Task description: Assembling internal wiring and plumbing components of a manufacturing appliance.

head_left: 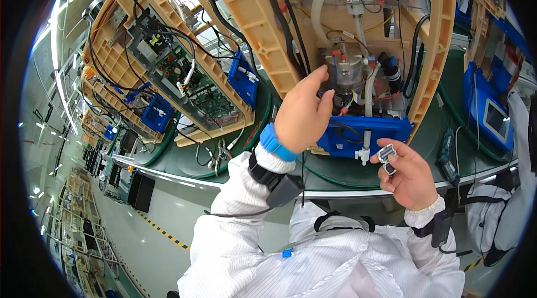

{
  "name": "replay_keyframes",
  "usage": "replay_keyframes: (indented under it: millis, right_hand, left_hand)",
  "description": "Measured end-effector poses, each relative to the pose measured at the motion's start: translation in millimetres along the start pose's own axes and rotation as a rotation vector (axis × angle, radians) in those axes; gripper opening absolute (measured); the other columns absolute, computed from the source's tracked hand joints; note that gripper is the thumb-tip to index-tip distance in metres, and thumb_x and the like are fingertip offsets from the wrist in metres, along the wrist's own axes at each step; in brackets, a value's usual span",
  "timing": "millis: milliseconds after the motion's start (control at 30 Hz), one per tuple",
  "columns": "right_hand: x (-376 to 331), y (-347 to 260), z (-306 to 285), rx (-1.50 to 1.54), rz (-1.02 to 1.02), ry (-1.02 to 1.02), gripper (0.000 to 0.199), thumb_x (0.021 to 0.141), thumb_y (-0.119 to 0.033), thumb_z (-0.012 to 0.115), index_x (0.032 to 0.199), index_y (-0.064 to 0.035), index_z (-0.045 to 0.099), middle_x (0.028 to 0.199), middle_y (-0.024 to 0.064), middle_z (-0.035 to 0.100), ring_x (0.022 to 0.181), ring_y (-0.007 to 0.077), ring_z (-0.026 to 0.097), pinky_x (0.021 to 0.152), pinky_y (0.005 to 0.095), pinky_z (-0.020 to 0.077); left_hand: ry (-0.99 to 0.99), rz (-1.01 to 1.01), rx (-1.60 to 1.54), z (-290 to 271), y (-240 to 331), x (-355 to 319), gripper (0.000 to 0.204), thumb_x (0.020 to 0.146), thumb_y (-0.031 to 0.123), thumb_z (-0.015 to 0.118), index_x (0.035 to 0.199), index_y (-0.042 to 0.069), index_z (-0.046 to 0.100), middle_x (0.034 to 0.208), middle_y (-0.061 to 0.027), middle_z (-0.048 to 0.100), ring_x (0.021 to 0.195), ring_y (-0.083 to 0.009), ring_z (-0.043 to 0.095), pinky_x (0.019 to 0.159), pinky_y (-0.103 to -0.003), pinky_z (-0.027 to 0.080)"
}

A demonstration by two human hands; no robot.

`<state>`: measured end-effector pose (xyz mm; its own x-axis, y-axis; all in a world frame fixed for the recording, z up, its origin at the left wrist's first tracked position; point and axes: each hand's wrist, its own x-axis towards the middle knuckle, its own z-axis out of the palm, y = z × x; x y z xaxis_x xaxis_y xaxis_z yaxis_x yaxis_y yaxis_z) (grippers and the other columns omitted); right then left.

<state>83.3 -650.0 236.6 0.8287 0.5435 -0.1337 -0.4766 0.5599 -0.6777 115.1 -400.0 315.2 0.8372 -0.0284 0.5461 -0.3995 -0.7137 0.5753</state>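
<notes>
My left hand (pixel 304 109), with a blue band at the wrist, reaches up to the lower left of an open tan machine housing (pixel 442 35). Its thumb and fingers stand apart beside a clear cylindrical vessel (pixel 349 71), and no object shows between them. My right hand (pixel 413 180) is in front of the housing's blue base panel (pixel 386 133), lower right. Its fingers pinch a small grey-and-black two-part piece (pixel 387 154); its exact kind is unclear. Just left of those fingertips, a white valve fitting (pixel 362 154) sticks out of the blue panel.
Black cables and a ribbed pale hose (pixel 320 4) run through the housing. Left stands another tan housing with green circuit boards (pixel 196 94). Pliers (pixel 222 155) lie on the green bench (pixel 196 169). A dark tool (pixel 447 155) and a blue unit with a screen (pixel 495 119) are at right.
</notes>
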Motion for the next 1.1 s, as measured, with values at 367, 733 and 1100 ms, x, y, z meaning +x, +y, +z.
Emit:
replay_keyframes:
  millis: [367, 733, 1100]
  right_hand:
    - [18.4, -13.3, 35.9, -0.22, -0.099, -0.027, 0.035, 0.099, -0.008, 0.048, 0.132, 0.0024, 0.044, 0.108, 0.0154, 0.063, 0.069, 0.0121, 0.053, 0.057, 0.0269, 0.0428]
    - [47.7, -10.2, 58.3, -0.394, -0.285, 0.005, 0.037, 0.095, -0.004, 0.046, 0.13, 0.0069, 0.045, 0.097, 0.0132, 0.063, 0.065, 0.0124, 0.052, 0.058, 0.0263, 0.0429]
    - [115.7, -7.6, 80.5, -0.894, -0.405, 0.278, 0.036, 0.089, -0.007, 0.049, 0.12, 0.0109, 0.053, 0.071, 0.0121, 0.064, 0.055, 0.0159, 0.061, 0.048, 0.0307, 0.0484]
  left_hand:
    - [-0.142, 0.048, 0.559, 27.5, -17.4, 11.1, 0.038, 0.083, 0.018, 0.07, 0.112, 0.004, 0.049, 0.086, -0.0182, 0.068, 0.079, -0.0388, 0.068, 0.065, -0.047, 0.055]
    - [0.184, 0.213, 0.18, 34.3, -38.7, 0.7, 0.03, 0.09, 0.012, 0.063, 0.12, 0.009, 0.062, 0.089, -0.0185, 0.068, 0.081, -0.0367, 0.067, 0.069, -0.041, 0.053]
    - [0.033, 0.119, 0.109, 24.4, -34.9, 1.8, 0.038, 0.092, 0.007, 0.056, 0.13, 0.008, 0.056, 0.088, -0.0222, 0.066, 0.081, -0.0405, 0.066, 0.068, -0.045, 0.052]
